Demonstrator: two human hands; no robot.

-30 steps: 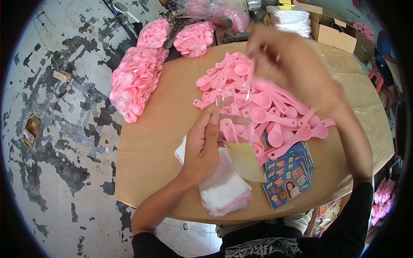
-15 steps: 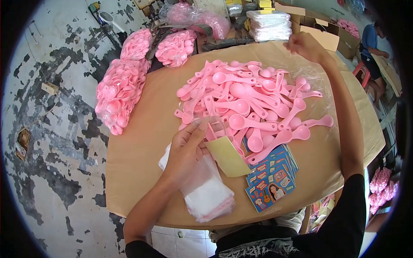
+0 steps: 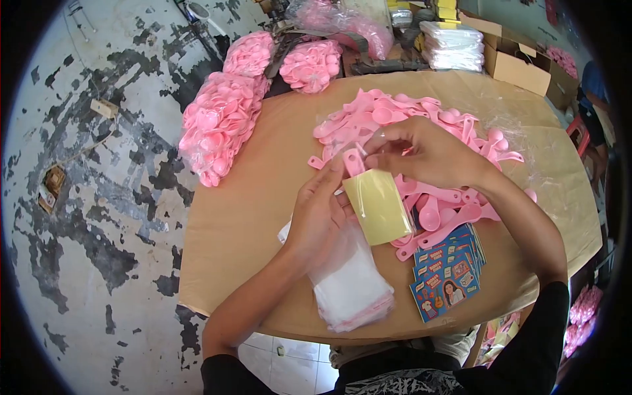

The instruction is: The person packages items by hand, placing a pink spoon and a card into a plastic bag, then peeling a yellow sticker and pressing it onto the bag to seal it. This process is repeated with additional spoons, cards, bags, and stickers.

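Observation:
My left hand [image 3: 317,214] is closed on the edge of a small clear plastic bag [image 3: 406,220]. Inside it shows a card with a plain yellow back [image 3: 377,205], and a pink spoon handle [image 3: 353,162] with a hole stands at the bag's top. My right hand [image 3: 428,153] pinches at the bag's upper edge; its fingertips partly hide the opening. Behind both hands spreads a heap of pink measuring spoons [image 3: 431,207]. Flat clear bags [image 3: 352,280] are stacked below my left hand. Blue printed cards [image 3: 447,276] lie fanned to their right.
Bulging bags of pink spoons [image 3: 220,125] stand at the table's left edge. White plastic packs [image 3: 452,46] and an open cardboard box [image 3: 517,62] are at the back. Another person [image 3: 592,99] sits at the far right. Brown paper covers the table [image 3: 224,263].
My right hand has come down from the back right to the top of the bag in my left hand. The view has shifted, so the table sits further right.

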